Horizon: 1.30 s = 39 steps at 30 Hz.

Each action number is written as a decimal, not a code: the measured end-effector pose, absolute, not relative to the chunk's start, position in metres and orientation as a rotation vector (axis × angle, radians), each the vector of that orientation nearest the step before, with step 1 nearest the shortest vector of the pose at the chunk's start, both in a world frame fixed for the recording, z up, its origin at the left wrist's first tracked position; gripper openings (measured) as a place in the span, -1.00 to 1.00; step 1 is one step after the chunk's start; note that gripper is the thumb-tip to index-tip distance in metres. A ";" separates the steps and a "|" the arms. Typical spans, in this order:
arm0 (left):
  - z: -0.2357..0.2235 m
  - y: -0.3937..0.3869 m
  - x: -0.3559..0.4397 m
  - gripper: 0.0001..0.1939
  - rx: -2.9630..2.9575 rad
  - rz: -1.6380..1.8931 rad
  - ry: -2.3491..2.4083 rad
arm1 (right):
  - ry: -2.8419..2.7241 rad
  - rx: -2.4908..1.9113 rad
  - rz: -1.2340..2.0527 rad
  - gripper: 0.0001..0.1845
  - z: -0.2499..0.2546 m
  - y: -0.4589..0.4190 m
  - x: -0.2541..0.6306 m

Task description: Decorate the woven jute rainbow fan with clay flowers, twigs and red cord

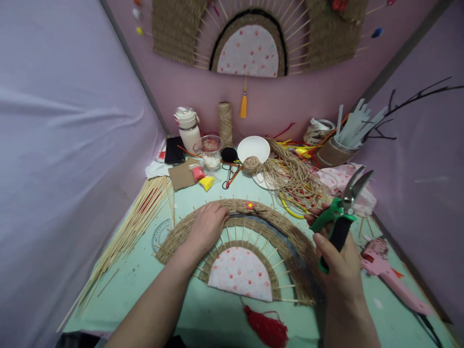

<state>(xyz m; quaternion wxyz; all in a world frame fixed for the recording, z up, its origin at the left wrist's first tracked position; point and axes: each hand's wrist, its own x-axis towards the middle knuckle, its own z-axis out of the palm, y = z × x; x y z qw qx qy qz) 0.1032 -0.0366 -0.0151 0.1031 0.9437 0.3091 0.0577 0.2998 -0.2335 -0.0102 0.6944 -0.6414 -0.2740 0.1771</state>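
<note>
Both hands are in use. The left hand [208, 224] presses down on the band of the woven fan [174, 242], at its eleven o'clock; its fingertips bend over the near end of a dark strip [250, 213], though whether they pinch it I cannot tell. The right hand [339, 251], at three o'clock of the fan, is wrapped round the green-handled shears [348, 200], blades parted and aimed up toward one o'clock, clear of the weave.

The step looks like holding the work steady with cutters ready. To do it well, I would keep the left palm flat, lift only the piece meant for trimming, and keep the blades clear of fingers and ribs.

Counting outward: one small flower [250, 205] on the band near twelve, one red tassel [266, 328] at five, one pink glue gun [402, 287] just past three, one protractor [161, 234] at ten. Farther off lie two small packets, pink [198, 172] and yellow [207, 183], at eleven; one twine ball [251, 165] and one spool [225, 123] near twelve. The thin sticks [137, 217] at ten are too many to count.
</note>
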 end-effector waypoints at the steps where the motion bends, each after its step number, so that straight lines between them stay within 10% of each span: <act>1: -0.016 -0.036 0.104 -0.77 2.786 0.184 0.912 | -0.615 -1.439 0.390 -0.41 -0.010 -0.233 0.300; 39: -0.022 -0.028 0.088 -0.84 2.630 0.272 0.926 | -0.910 -1.669 0.738 -0.40 0.006 -0.272 0.298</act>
